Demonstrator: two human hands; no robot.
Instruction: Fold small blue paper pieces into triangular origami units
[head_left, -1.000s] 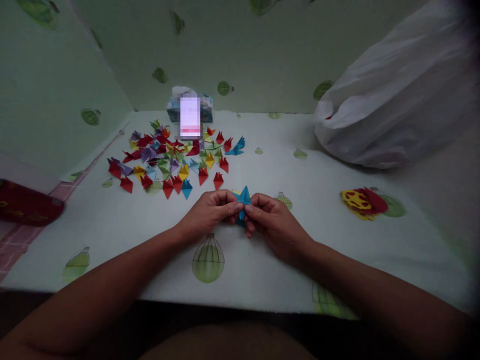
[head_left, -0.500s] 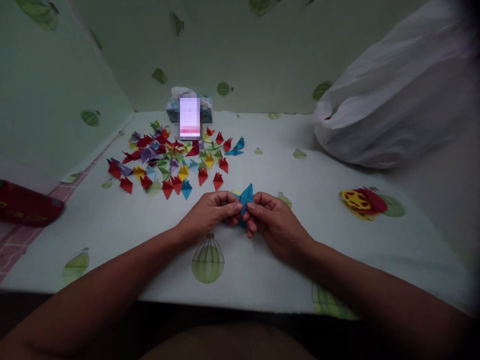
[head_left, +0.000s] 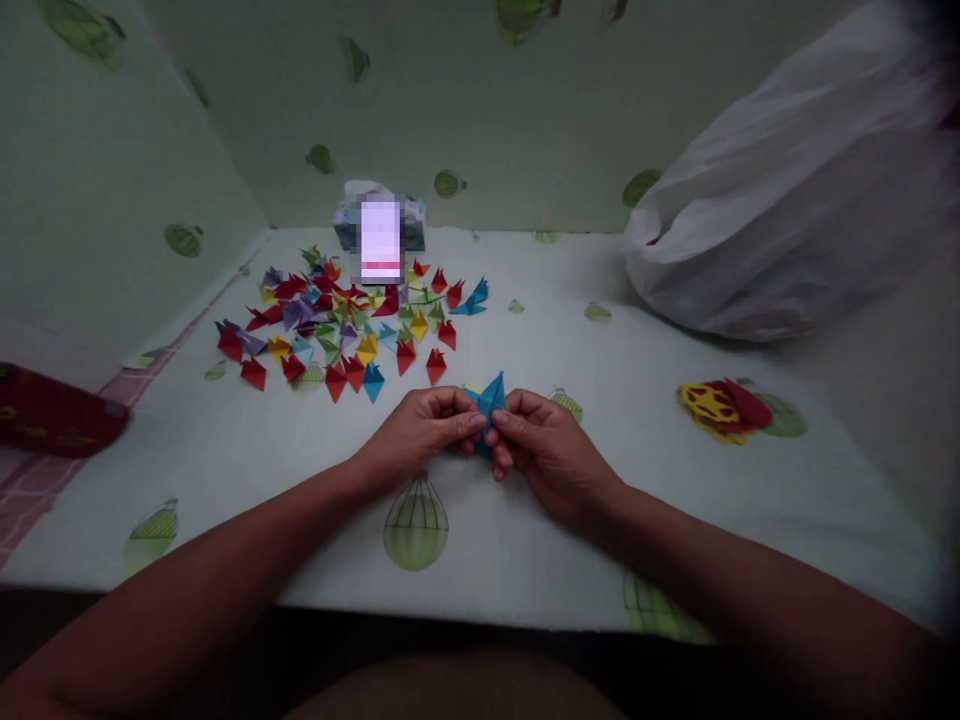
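Note:
Between my two hands is a piece of folded blue origami paper (head_left: pixel 491 396), one point sticking up above the fingers. My left hand (head_left: pixel 439 423) pinches its left side with thumb and forefinger. On the other side, my right hand (head_left: pixel 546 437) pinches the right edge, its lower fingers curled beneath. The lower part of the paper is mostly hidden by the fingers. A bit of yellow paper (head_left: pixel 471 388) shows just behind the left fingertips. Beyond the hands to the left lies a spread of many-coloured folded paper cranes (head_left: pixel 334 380).
A blurred-out bright screen (head_left: pixel 380 240) stands before a tissue box (head_left: pixel 414 225) at the back. A white plastic bag (head_left: pixel 720 270) bulges at the right. Yellow and red cut-out pieces (head_left: pixel 716 405) lie right of my hands, and a red object (head_left: pixel 60 410) is at the far left.
The view has tilted up very slightly. Both hands keep their pinch on the blue paper, whose upper point has turned a little and shows more of its folds.

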